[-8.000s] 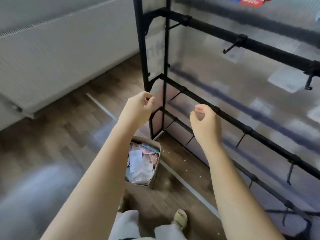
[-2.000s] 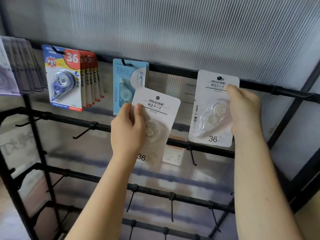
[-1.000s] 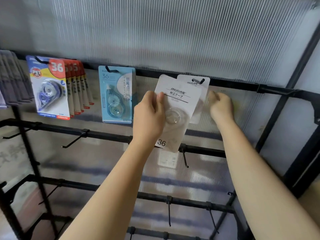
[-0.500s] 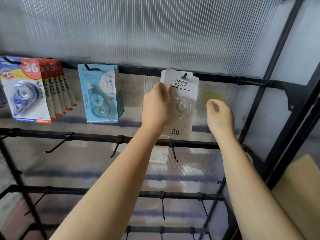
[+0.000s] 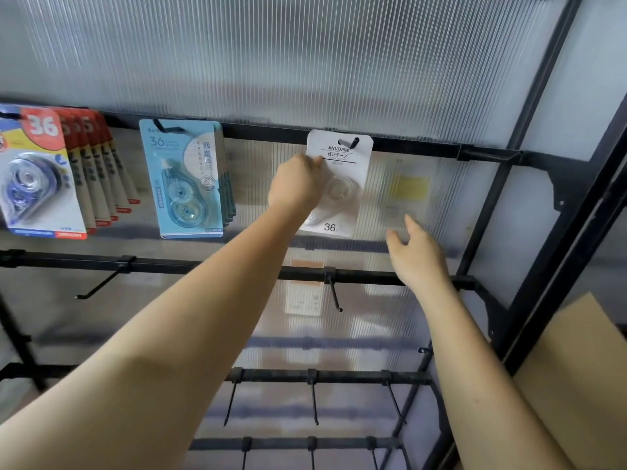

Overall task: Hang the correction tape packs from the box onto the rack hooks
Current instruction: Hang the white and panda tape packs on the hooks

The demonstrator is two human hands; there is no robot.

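A white correction tape pack (image 5: 342,171) marked 36 hangs on a hook (image 5: 349,143) of the black rack's top bar (image 5: 420,149). My left hand (image 5: 296,188) grips the pack's left edge with curled fingers. My right hand (image 5: 415,254) hovers below and to the right of the pack, fingers loose and holding nothing. Further left on the same bar hang light blue packs (image 5: 185,178) and red and blue packs (image 5: 44,174). The box is out of view.
Lower rack bars carry bare hooks, one at centre (image 5: 334,295) and one at left (image 5: 101,283). A ribbed translucent panel (image 5: 305,62) backs the rack. A brown cardboard sheet (image 5: 573,371) leans at the right, beyond the rack's black post (image 5: 556,239).
My left hand has slid the white pack onto the top hook, over the one hung before. My right hand dropped away down and right, and its fingers loosened.
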